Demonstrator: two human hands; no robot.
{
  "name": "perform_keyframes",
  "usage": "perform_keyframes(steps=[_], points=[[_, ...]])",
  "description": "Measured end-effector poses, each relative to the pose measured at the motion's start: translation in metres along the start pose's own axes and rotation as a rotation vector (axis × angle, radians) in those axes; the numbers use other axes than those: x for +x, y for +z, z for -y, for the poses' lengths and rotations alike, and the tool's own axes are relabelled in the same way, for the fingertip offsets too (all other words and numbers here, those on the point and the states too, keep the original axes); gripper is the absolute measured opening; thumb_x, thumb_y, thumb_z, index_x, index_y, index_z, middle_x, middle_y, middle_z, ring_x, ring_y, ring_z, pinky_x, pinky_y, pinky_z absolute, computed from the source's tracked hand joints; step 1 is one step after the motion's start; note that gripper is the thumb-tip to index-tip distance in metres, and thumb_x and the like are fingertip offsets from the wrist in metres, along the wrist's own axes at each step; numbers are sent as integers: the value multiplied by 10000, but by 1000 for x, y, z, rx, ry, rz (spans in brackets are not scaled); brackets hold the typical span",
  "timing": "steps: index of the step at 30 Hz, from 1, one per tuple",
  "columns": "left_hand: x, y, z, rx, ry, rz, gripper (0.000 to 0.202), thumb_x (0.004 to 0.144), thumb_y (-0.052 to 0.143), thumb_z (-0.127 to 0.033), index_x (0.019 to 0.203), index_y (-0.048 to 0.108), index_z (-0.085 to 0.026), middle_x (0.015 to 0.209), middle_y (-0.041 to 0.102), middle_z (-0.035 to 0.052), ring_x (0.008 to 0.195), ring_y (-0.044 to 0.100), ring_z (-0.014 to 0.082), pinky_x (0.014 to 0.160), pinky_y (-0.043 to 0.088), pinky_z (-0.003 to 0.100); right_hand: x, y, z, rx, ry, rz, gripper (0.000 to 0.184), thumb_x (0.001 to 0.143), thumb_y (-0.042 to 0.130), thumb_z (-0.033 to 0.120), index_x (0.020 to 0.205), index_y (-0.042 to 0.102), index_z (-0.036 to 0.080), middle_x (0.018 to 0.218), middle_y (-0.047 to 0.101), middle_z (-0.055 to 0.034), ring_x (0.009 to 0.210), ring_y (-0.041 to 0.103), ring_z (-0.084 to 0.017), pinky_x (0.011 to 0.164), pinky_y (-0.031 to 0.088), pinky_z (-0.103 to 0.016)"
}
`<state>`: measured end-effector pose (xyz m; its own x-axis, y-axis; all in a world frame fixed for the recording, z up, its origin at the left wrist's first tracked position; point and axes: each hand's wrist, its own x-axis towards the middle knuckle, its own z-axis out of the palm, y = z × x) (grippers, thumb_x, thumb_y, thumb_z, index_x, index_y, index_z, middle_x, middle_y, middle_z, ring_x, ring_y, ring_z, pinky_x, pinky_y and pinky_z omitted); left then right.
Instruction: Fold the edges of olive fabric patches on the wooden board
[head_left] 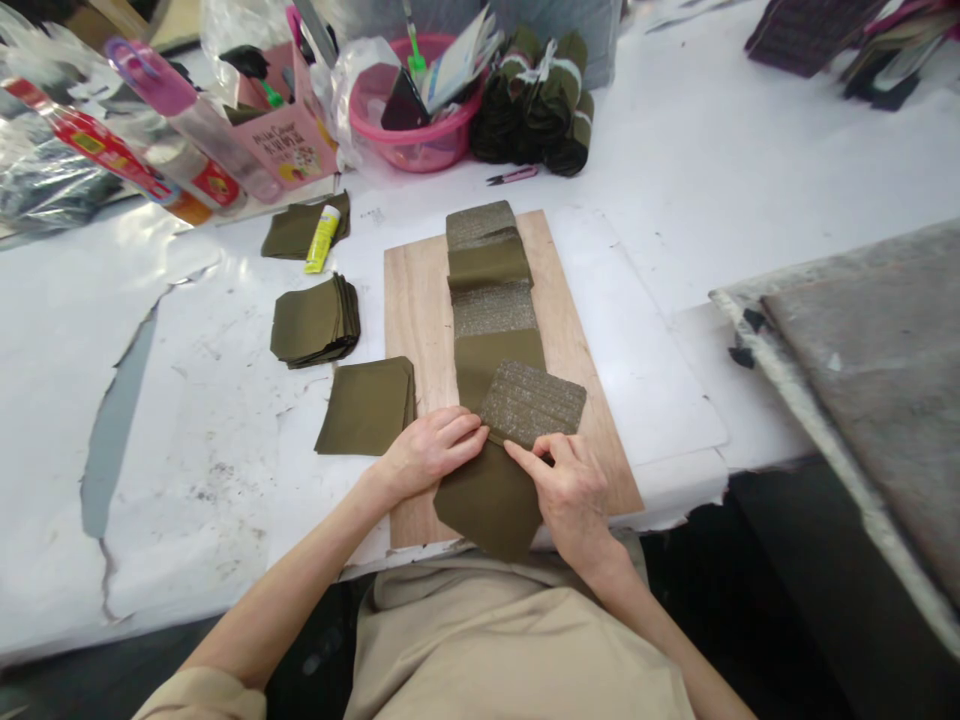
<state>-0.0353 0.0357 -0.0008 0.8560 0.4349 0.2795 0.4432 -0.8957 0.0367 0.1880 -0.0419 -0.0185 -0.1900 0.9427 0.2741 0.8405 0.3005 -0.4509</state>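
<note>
Beige clothing (pixel 510 640), olive pieces (pixel 491 500), probably paper-covered table (pixel 750 180)

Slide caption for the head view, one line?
Left hand and right hand on green cloth over a wooden board, a cloth stack alongside.

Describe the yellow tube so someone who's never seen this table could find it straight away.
On the white-covered table, find the wooden board. Left of it, three piles of olive pieces run away from the person; go to the farthest pile. The tube lies across its near edge, bright yellow against plain dark olive.
</note>
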Motion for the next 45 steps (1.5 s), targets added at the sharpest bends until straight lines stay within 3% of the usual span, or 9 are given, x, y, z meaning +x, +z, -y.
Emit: perform_keyframes(steps=[25,32,37,41,45], points=[[-5,-2,1,48,38,89,254,940,467,-106,1165,579,-134,1105,640,119,1083,595,214,932,540,362,4,-2,4,-119,-52,9,303,925,574,183,1154,668,357,835,562,-23,815,422,-181,736,324,-328],[-18,-6,2,37,-87,63,238,957,443,-127,1134,601,-119,1118,637,142,1111,587,233,929,538,382,3,0,4,-103,-41,-4,312,918,585,176,1155,665,362,836,563,-19,824,422,-181,737,320,-321],[-15,-8,-16,56,-319,-96,229,967,424,-137,1106,606,-149,1072,643,121,1102,581,236,915,536,399,2,2,3,-101,-48,3,322,909,594,165,1158,659,359,837,558,-22,815,413,-185,725,318,-320],[-7,-1,-38,24,-288,-6,333,973,413,-145,1285,528,-155,1159,629,126,1140,574,233,959,514,400,4,0,4,-113,-52,-4,318,915,589,182,1168,655,364,833,562,-24,811,414,-187,711,317,-326],[-5,5,-46,68,-259,64,352,969,433,-155,1311,519,-157,1187,618,121,1149,563,252,982,486,412,5,-6,1,-82,-40,5,266,921,588,203,1124,679,349,836,582,-16,807,436,-176,709,328,-318]])
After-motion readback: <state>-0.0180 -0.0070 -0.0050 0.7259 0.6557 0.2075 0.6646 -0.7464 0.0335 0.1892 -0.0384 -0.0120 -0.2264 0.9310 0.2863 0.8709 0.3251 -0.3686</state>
